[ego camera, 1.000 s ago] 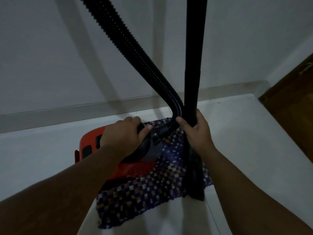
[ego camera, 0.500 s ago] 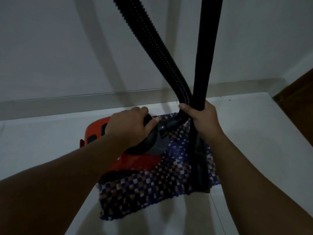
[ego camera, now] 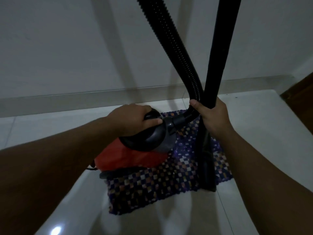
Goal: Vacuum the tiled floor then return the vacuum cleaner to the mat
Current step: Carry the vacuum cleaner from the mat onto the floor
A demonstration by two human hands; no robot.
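Left hand (ego camera: 133, 118) grips the vacuum cleaner (ego camera: 135, 150) handle over the mat's (ego camera: 152, 189) left edge — right hand (ego camera: 213, 116) fingers wrap the wand (ego camera: 218, 48) and hose (ego camera: 169, 39).

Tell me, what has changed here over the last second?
The red vacuum cleaner has swung around on the checked mat, so less of its red body shows past the left arm. The view has shifted too. No grip changed: the left hand still clasps the black handle, and the right hand still holds the upright tube beside the ribbed hose.
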